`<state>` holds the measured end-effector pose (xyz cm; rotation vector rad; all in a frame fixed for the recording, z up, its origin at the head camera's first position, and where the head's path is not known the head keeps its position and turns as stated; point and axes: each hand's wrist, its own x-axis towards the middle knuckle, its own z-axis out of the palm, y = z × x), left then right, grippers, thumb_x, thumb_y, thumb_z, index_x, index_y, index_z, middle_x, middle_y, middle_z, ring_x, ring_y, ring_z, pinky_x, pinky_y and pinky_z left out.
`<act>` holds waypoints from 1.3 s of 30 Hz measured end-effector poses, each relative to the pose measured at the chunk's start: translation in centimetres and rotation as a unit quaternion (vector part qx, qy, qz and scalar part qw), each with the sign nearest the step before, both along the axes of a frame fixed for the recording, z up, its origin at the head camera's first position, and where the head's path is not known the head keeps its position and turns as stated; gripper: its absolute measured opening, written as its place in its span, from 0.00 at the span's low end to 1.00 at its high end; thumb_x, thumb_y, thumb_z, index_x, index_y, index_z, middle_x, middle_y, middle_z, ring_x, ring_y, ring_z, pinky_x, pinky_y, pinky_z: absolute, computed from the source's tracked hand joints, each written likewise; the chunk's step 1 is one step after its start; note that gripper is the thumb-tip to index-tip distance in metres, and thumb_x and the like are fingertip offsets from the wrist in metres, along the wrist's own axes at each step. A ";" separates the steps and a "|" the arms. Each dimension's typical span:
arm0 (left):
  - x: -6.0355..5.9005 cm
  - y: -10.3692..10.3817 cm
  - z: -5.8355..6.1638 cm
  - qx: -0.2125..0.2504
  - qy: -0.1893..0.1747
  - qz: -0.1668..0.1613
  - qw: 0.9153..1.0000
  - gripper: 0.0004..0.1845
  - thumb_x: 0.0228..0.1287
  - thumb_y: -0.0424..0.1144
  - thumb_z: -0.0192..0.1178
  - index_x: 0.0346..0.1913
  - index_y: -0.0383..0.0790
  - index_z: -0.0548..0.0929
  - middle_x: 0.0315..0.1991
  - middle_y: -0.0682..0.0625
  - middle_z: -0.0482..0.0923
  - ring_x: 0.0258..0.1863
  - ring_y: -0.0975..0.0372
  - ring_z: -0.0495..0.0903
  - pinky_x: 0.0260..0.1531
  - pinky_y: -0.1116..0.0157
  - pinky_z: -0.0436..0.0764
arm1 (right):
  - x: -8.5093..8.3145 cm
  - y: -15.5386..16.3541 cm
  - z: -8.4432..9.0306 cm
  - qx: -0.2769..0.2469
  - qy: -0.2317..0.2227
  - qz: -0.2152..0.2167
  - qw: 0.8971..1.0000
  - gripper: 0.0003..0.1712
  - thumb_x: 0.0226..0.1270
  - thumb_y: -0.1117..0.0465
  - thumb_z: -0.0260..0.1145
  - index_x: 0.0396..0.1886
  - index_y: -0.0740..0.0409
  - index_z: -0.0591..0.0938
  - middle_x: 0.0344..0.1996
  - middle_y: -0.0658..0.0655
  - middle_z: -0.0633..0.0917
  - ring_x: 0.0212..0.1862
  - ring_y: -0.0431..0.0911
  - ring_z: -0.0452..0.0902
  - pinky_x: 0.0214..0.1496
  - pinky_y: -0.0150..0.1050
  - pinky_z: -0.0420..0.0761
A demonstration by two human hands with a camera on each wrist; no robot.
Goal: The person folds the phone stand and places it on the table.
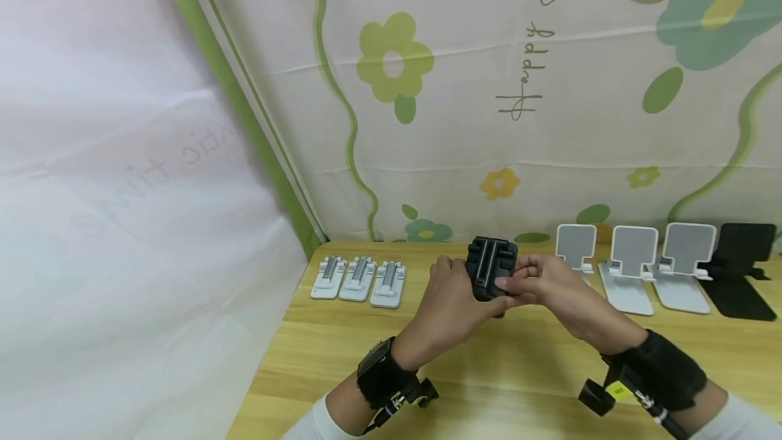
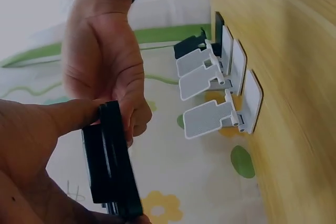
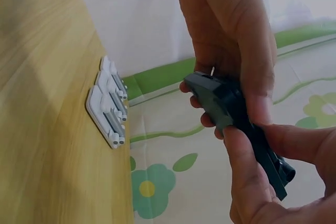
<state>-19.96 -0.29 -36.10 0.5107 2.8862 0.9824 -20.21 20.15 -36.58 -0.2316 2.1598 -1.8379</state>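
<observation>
A black phone stand (image 1: 491, 265), folded flat, is held up over the wooden table between both hands. My left hand (image 1: 448, 309) grips it along its left side; in the left wrist view its thumb and fingers clasp opposite ends of the stand (image 2: 116, 166). From the other side my right hand (image 1: 552, 290) pinches the lower right edge, thumb on the front face. The right wrist view shows that thumb and a finger on either side of the stand's thin plate (image 3: 270, 169). Both thumbs meet near the lower edge.
Three folded white phone stands (image 1: 358, 278) lie in a row at the table's back left. On the right stand three unfolded white phone stands (image 1: 634, 253) and an unfolded black one (image 1: 742, 250). A flower-printed curtain (image 1: 464, 155) hangs behind the wooden table (image 1: 342, 372).
</observation>
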 end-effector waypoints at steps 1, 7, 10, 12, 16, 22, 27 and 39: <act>0.0 0.1 0.0 -0.005 0.009 0.001 1.000 0.43 0.57 0.65 0.71 0.61 0.32 0.75 0.44 0.48 0.70 0.41 0.61 0.65 0.39 0.69 0.70 | 0.0 -0.1 0.1 0.001 0.000 -0.002 1.000 0.20 0.74 0.56 0.67 0.47 0.69 0.72 0.38 0.56 0.80 0.41 0.45 0.85 0.51 0.41 0.87; -0.1 0.4 -0.2 -0.007 0.031 0.004 0.999 0.38 0.56 0.60 0.74 0.57 0.33 0.78 0.40 0.50 0.72 0.39 0.62 0.65 0.34 0.71 0.70 | 0.0 -0.4 0.2 0.002 -0.007 -0.008 1.000 0.23 0.74 0.57 0.67 0.52 0.72 0.71 0.39 0.56 0.82 0.43 0.44 0.86 0.50 0.39 0.87; -0.2 0.3 -0.3 -0.006 0.040 0.001 0.999 0.37 0.55 0.60 0.74 0.55 0.33 0.79 0.39 0.50 0.72 0.38 0.63 0.65 0.34 0.72 0.70 | 0.0 -0.4 0.2 0.006 -0.008 -0.011 1.000 0.23 0.73 0.57 0.68 0.52 0.71 0.71 0.39 0.57 0.81 0.43 0.44 0.86 0.51 0.39 0.87; -0.3 0.2 -0.3 0.001 0.048 0.001 0.999 0.34 0.54 0.58 0.74 0.53 0.34 0.80 0.37 0.51 0.73 0.36 0.64 0.66 0.33 0.72 0.70 | 0.1 -0.5 0.2 0.005 -0.007 -0.012 1.000 0.23 0.73 0.57 0.68 0.50 0.71 0.71 0.40 0.57 0.80 0.43 0.44 0.86 0.51 0.39 0.87; -0.7 -0.1 -0.3 0.035 0.067 -0.003 0.997 0.26 0.51 0.53 0.75 0.46 0.38 0.83 0.33 0.53 0.74 0.31 0.65 0.69 0.28 0.72 0.71 | 0.1 -0.7 0.2 -0.004 -0.003 -0.012 1.000 0.23 0.72 0.57 0.69 0.50 0.70 0.71 0.41 0.58 0.79 0.44 0.44 0.86 0.53 0.40 0.87; -1.9 -0.9 -0.8 0.058 0.062 0.019 0.996 0.26 0.51 0.52 0.75 0.47 0.39 0.83 0.36 0.51 0.75 0.28 0.65 0.72 0.24 0.71 0.74 | 0.0 -0.4 0.0 0.029 -0.002 -0.003 1.000 0.36 0.74 0.50 0.67 0.66 0.71 0.65 0.54 0.65 0.80 0.51 0.48 0.86 0.60 0.43 0.84; -4.2 -2.2 -2.7 0.052 0.059 0.069 0.994 0.29 0.48 0.52 0.76 0.47 0.35 0.82 0.38 0.48 0.76 0.28 0.63 0.74 0.23 0.70 0.75 | -0.3 1.2 -0.5 0.066 0.001 -0.011 0.998 0.42 0.76 0.46 0.64 0.72 0.70 0.60 0.62 0.69 0.77 0.54 0.50 0.85 0.61 0.43 0.83; -8.2 -5.4 -8.6 -0.010 0.030 0.134 0.991 0.22 0.50 0.51 0.78 0.22 0.37 0.81 0.30 0.45 0.75 0.25 0.58 0.73 0.20 0.67 0.69 | -0.2 4.0 -1.5 0.093 0.002 -0.021 0.995 0.39 0.77 0.50 0.63 0.70 0.74 0.60 0.55 0.65 0.81 0.48 0.44 0.86 0.55 0.39 0.86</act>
